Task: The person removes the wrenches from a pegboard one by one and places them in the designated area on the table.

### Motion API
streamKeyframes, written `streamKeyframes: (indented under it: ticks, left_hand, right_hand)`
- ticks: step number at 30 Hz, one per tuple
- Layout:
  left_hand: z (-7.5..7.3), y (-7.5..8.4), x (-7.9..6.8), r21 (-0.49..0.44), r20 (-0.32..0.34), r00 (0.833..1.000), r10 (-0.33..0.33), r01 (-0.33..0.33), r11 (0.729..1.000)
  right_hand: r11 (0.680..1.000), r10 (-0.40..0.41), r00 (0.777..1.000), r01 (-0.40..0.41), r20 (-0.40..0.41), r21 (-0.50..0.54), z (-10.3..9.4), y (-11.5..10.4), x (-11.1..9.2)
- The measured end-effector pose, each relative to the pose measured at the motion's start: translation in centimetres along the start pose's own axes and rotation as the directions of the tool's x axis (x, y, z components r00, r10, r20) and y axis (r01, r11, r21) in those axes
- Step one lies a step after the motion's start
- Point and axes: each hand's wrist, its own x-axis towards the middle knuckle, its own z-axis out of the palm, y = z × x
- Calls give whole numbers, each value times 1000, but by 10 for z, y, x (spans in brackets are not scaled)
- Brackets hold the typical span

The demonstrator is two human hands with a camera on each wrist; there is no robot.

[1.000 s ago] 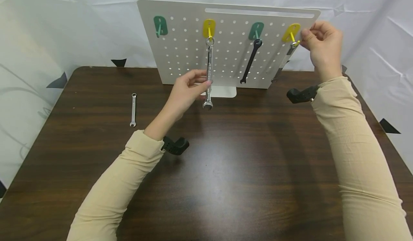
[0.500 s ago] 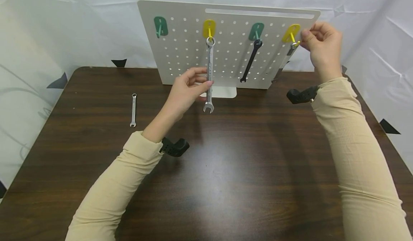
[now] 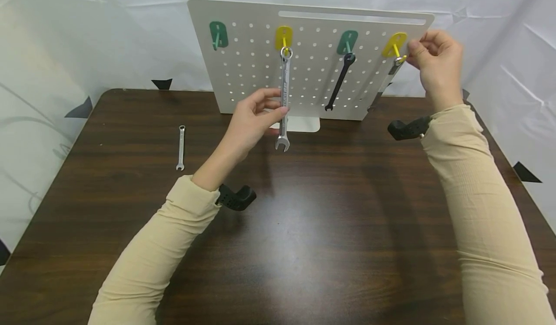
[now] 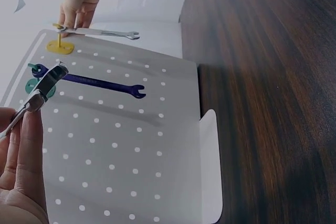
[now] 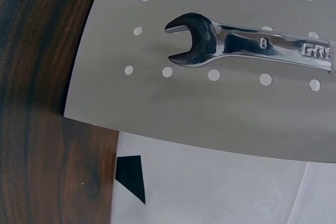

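Note:
My left hand (image 3: 256, 112) pinches the lower half of a silver combination wrench (image 3: 284, 86) between thumb and fingers. Its ring end meets the tip of a yellow hook (image 3: 284, 36); whether the ring is around the hook I cannot tell. The open end points down. My right hand (image 3: 440, 66) pinches the right edge of the grey pegboard (image 3: 260, 74), beside the other yellow hook (image 3: 394, 45). From that hook hangs another silver wrench (image 5: 268, 45), large in the right wrist view. A black wrench (image 4: 100, 82) hangs on a green hook (image 3: 347, 41) between them.
Another green hook (image 3: 218, 34) at the board's upper left carries no wrench. A smaller silver wrench (image 3: 181, 147) lies on the dark wooden table (image 3: 330, 228), left of my left hand. The board's white foot (image 3: 304, 124) rests on the tabletop. White sheeting (image 3: 108, 25) hangs behind.
My left hand has turned the silver wrench slightly, so its face and open end now show more fully. My right hand stays at the board's edge.

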Motion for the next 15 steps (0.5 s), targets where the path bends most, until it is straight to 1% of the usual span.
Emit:
streamKeyframes:
  ticks: [8, 15]
  left_hand:
    - [0, 3, -2, -5, -11, 1000, 12, -13, 1000]
    - [-4, 1, -6, -8, -3, 1000, 16, -16, 1000]
  right_hand:
    - [1000, -2, 1000, 2, -7, 3, 0, 0, -1]
    - [1000, 5, 1000, -5, -8, -13, 0, -1, -2]
